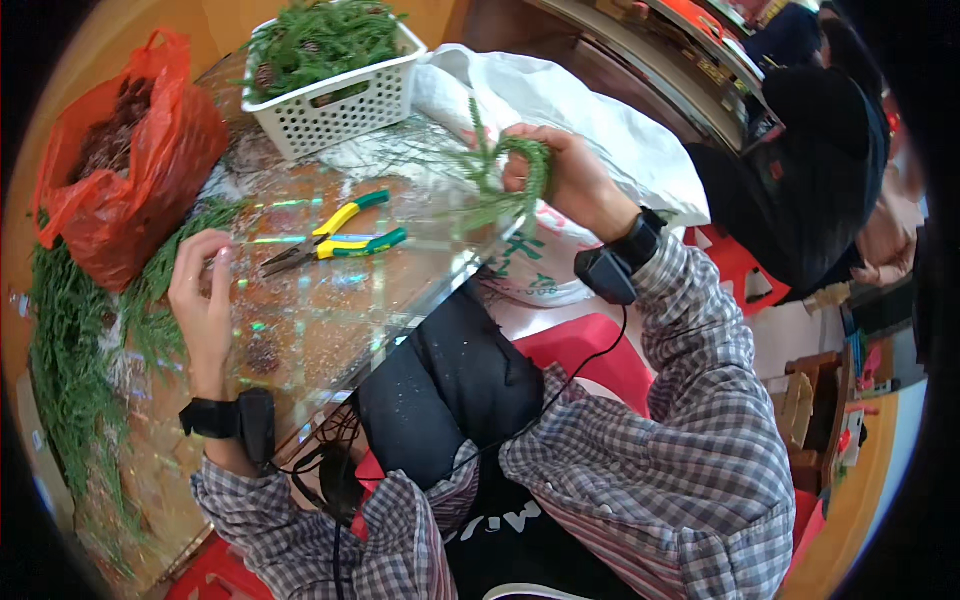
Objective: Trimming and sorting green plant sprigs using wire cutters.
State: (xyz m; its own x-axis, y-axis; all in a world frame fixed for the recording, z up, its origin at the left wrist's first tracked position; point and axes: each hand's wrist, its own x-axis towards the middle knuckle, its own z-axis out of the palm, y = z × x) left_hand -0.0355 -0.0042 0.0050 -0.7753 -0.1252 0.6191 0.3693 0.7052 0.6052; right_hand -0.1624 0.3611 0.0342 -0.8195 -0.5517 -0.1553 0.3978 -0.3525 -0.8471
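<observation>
My right hand (560, 175) is closed on a green pine sprig (535, 185), raised past the table's right edge. The sprig bends round near my fingers, and its thin needled ends spread left over the tabletop. My left hand (205, 285) is above the table's left part, thumb and forefinger bent close together; I cannot make out what is between them. Beside it lie pliers (335, 232) with yellow and green handles, jaws toward that hand. A small brown pine cone (262, 355) rests on the table below the pliers.
A white perforated basket (340, 110) holds greenery and cones at the back. A red plastic bag (150, 190) of brown cones stands at the left, by long green branches (70, 350). A white sack (600, 115) leans behind my right hand. Another person (810, 170) is at right.
</observation>
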